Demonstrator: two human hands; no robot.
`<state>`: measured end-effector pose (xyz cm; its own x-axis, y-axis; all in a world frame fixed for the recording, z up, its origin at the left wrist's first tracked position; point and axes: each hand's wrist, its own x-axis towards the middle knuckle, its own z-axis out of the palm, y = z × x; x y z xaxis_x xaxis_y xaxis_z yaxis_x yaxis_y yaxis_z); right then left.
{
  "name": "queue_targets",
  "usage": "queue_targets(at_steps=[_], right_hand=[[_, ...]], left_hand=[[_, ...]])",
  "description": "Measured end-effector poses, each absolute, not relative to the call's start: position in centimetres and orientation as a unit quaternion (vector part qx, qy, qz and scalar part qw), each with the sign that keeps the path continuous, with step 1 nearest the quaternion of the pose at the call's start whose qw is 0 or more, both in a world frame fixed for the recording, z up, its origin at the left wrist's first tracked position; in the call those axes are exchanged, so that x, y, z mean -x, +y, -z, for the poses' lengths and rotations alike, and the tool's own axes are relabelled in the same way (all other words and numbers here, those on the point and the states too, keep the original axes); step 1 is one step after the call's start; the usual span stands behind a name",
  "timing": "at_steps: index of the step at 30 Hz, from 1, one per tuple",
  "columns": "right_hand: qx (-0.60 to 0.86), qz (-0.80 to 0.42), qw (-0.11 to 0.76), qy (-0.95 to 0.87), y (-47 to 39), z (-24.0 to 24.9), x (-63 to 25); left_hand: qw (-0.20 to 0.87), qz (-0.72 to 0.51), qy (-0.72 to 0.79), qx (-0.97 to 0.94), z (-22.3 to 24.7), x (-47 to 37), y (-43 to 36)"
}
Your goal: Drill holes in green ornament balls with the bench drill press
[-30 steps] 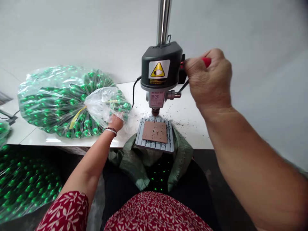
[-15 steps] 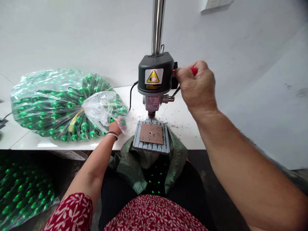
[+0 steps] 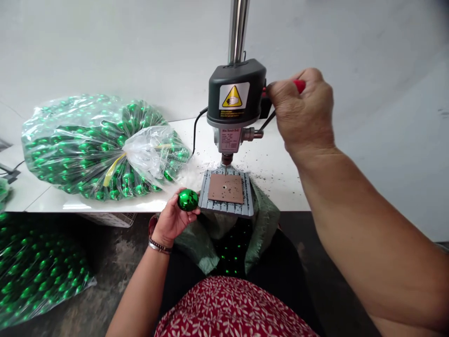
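A shiny green ball (image 3: 188,200) is held in the fingers of my left hand (image 3: 171,220), just left of the drill base. My right hand (image 3: 305,107) is closed round the red-tipped feed lever (image 3: 300,85) on the right side of the bench drill (image 3: 236,96). Below the chuck (image 3: 227,160), a thin bit points down over a brown square board (image 3: 226,189) with a small hole in it. That board lies on the grooved grey drill base (image 3: 248,208), with dark shavings scattered over both.
A tied clear bag (image 3: 87,150) full of green balls lies on the white table (image 3: 280,187). Another bag of green balls (image 3: 38,276) is on the floor at lower left. A green sack (image 3: 263,206) hangs below the drill base, with green balls inside. A black cord (image 3: 195,135) runs beside the drill.
My left hand has come out of the bag's opening and moved right with a green ball in its fingers. My right hand stays on the lever. The view has shifted slightly.
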<state>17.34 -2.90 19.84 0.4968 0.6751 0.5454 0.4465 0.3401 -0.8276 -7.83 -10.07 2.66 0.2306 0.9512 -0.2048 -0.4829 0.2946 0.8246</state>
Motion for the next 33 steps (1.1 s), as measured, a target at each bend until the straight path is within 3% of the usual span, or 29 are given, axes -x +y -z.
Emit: queue_targets(at_steps=[11, 18, 33], right_hand=[[0.567, -0.096, 0.645, -0.503, -3.2, -20.2, -17.3], [0.569, -0.102, 0.639, -0.507, -3.4, -20.4, -17.3], [0.578, -0.122, 0.609, -0.529, -3.9, -20.9, -17.5]], left_hand=[[0.704, -0.469, 0.369, -0.384, -2.3, 5.9, -8.0], [0.547, -0.404, 0.502, -0.534, -1.5, 3.9, -4.4], [0.46, -0.286, 0.555, -0.631, -2.7, 1.1, -0.9]])
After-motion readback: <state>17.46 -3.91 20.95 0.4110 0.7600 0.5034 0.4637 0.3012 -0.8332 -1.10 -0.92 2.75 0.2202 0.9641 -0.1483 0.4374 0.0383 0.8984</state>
